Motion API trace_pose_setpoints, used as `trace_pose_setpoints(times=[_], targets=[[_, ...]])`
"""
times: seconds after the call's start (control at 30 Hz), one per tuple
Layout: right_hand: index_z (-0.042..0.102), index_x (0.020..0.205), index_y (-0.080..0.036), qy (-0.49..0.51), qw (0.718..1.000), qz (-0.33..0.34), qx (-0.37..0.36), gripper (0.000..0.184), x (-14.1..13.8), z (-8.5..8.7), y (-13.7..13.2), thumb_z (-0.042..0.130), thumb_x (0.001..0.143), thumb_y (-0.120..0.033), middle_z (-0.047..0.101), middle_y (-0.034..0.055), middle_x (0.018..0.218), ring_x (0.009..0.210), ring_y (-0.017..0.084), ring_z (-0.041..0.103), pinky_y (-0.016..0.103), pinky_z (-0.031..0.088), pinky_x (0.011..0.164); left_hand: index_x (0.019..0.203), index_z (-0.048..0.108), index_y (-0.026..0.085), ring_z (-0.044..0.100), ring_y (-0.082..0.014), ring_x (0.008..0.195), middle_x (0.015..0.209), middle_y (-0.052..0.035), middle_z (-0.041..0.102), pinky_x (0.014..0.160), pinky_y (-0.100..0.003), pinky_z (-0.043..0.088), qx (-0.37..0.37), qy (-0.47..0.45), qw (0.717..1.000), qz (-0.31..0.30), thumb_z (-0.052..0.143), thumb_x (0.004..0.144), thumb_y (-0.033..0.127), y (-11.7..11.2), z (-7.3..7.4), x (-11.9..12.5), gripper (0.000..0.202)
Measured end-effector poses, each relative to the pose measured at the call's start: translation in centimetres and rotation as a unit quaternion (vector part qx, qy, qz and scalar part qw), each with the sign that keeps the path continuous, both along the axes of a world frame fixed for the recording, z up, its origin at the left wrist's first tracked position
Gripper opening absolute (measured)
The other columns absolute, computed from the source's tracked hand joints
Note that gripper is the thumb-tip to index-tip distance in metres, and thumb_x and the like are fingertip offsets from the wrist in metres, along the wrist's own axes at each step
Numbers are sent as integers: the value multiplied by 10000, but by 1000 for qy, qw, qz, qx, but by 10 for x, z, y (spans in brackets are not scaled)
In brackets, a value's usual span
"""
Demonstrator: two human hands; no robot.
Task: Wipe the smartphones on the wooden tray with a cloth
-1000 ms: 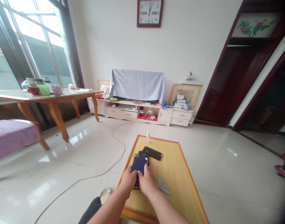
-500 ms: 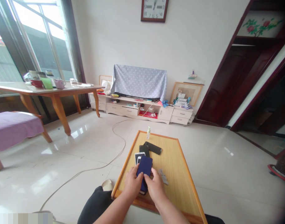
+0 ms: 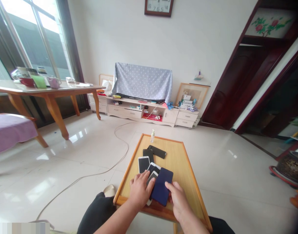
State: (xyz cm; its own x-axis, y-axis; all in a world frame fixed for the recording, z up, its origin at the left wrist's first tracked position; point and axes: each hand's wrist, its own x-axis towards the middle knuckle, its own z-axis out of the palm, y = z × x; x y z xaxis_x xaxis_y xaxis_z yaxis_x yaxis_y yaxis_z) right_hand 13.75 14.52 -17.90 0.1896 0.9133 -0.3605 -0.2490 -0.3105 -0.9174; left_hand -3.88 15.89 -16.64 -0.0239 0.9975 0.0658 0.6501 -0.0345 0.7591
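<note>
Near the front edge of the surface (image 3: 185, 162), the right hand (image 3: 179, 201) holds the dark blue phone (image 3: 161, 190) with its fingers — the left hand (image 3: 139, 191) presses flat on two phones (image 3: 151, 175) beside it.

On the tabletop (image 3: 183, 169) lie six phones: a dark blue one (image 3: 161, 190) nearest the person, two white-edged ones (image 3: 153, 169) partly under it, one white phone (image 3: 143, 164) to its far left, and two black phones (image 3: 158, 151) beyond. One small bottle (image 3: 152, 136) stands at the far edge. Two hands (image 3: 140, 191) touch the phones.
</note>
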Motion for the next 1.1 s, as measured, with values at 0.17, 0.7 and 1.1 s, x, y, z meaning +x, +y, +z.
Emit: trace_pose_setpoints(times=[0.17, 0.7, 1.1], targets=[[577, 788, -224, 13, 1000, -25, 2, 311, 29, -7, -16, 737, 722, -482, 661, -12, 709, 661, 199, 644, 280, 492, 553, 1433, 486, 252, 362, -409, 1377, 1523, -157, 430, 1157, -548, 123, 17, 75, 996, -48, 688, 624, 742, -4, -2, 2, 967], [542, 874, -226, 96, 995, 14, -32, 376, -5, -26, -16, 769, 673, -449, 684, 12, 740, 711, 231, 693, 347, 551, 628, 1394, 469, 247, 458, -374, 1255, 1395, -139, 534, 1091, -487, 230, 48, 246, 959, -131, 713, 560, 340, 40, 10, -19, 874], [569, 986, -183, 114, 982, 67, -135, 253, -19, -31, -5, 638, 848, -383, 733, 94, 842, 714, 191, 721, 302, 569, 672, 1260, 507, 210, 500, -317, 1119, 1147, -105, 571, 1025, -447, 313, 131, 320, 932, -110, 664, 600, 331, 49, 6, -38, 690]])
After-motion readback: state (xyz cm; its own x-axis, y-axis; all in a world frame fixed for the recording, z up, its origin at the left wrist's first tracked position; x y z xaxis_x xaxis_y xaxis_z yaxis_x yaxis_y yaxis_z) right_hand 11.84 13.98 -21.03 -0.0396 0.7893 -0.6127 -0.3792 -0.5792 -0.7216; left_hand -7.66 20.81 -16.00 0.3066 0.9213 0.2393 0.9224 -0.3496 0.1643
